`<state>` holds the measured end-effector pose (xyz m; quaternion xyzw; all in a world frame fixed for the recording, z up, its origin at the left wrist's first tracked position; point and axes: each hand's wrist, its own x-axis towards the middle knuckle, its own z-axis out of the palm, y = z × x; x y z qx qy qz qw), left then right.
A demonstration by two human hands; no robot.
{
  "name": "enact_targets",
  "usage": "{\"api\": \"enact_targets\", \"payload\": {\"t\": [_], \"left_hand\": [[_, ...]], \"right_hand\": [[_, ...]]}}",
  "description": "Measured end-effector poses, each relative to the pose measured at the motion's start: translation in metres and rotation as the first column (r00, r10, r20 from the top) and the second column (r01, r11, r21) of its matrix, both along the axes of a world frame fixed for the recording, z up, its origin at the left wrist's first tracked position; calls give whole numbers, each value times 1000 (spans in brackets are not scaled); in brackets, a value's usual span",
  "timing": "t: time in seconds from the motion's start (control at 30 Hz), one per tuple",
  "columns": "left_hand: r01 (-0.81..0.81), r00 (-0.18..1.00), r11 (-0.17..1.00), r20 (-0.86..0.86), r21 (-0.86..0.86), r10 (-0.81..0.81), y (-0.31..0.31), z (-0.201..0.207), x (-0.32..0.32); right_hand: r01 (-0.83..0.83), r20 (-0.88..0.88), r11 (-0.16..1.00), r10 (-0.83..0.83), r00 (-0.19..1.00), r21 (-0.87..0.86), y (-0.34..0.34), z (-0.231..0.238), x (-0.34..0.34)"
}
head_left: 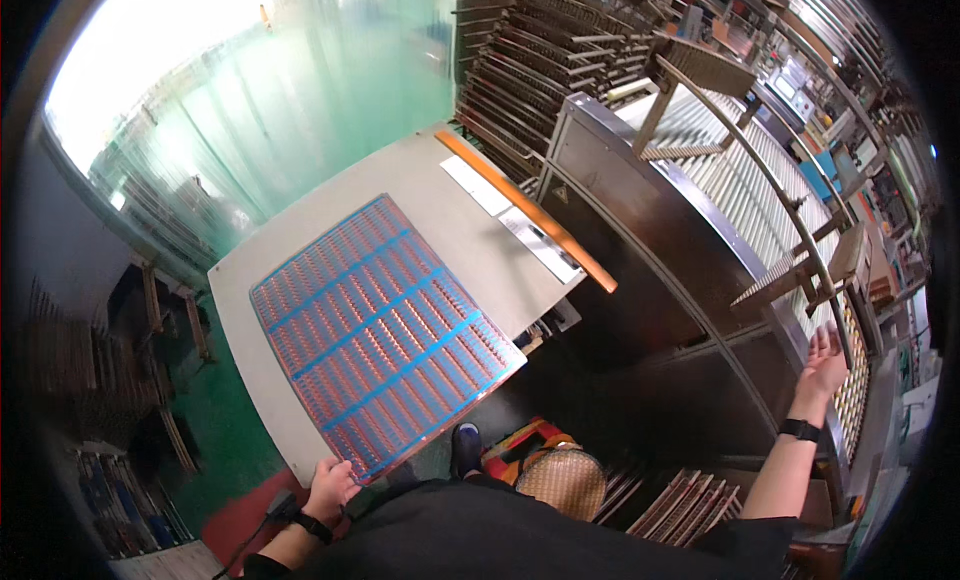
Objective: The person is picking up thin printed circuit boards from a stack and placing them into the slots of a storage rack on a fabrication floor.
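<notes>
A large printed circuit panel point(385, 330), with rows of copper-coloured marks and blue bands, lies on a pale grey tabletop point(270, 400). Its near edge juts past the table. My left hand point(332, 490) pinches the panel's near-left corner, its fingers partly hidden by the hand itself. Far to the right, my right hand point(822, 368) is raised beside a curved metal rail point(775, 180) above the roller conveyor point(700, 170). Its fingers are stretched out, slightly blurred, and nothing shows in them.
An orange strip point(530, 210) runs along the table's right edge, beside white labels point(475, 186). Behind stand stacked racks point(530, 75) and a green translucent curtain point(290, 120). Near my feet are a round woven-topped stool point(563, 483) and slatted racks point(685, 505).
</notes>
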<state>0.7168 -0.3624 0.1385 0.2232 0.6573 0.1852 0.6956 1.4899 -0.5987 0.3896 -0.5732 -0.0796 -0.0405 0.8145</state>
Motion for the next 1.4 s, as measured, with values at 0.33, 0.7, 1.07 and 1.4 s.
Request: {"api": "enact_targets", "payload": {"t": [0.33, 0.7, 1.07, 1.4], "left_hand": [[84, 995, 995, -54, -45, -86, 13, -1, -1], [137, 979, 990, -149, -38, -141, 20, 18, 18], [217, 967, 975, -128, -47, -222, 22, 21, 19], [179, 979, 983, -91, -52, -183, 21, 13, 8]], "right_hand": [[-177, -424, 969, 89, 901, -173, 30, -180, -126], [-790, -670, 551, 483, 564, -269, 101, -333, -243], [-951, -775, 193, 629, -68, 240, 182, -292, -346], [-904, -723, 219, 678, -130, 367, 233, -302, -350]]}}
